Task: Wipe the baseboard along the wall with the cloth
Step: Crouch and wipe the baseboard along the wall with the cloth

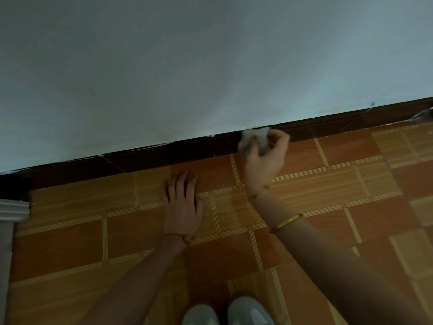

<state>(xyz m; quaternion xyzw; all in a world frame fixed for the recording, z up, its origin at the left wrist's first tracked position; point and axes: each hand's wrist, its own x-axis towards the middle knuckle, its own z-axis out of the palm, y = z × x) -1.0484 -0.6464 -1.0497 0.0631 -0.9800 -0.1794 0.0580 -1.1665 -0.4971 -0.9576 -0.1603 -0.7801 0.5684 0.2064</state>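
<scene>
The baseboard (164, 156) is a dark brown strip at the foot of the pale wall (187, 66). Its long axis crosses the view on a slant, from low at the left edge to higher at the right edge. It meets the orange tiled floor (70, 242) along its whole lower edge.

The cloth (254, 139), a small bunched white wad, sits against the face of the baseboard, roughly at the middle of the visible run. Its upper part reaches the seam where the baseboard meets the wall.

The right hand (264, 156) holds the cloth. Its fingers (278, 137) are curled round the wad and bear it toward the board, with the wrist rising from the floor side. The board thus lies directly ahead of the fingers, away from the person, and runs crosswise to the forearm.

The left hand (182, 202) lies flat on the floor with its fingers straight and slightly spread. It holds nothing and rests well short of the baseboard. In my judgement it serves as a brace.

The right hand is plainly the nearer hand and the working one. Judged from the layout, the next stroke must travel sideways along the slanted line of the board, not toward or away from the wall. Unwiped lengths may lie to both sides; the frame does not show which stretch is clean.

Two pale shoes (227, 313) show at the bottom edge.
</scene>
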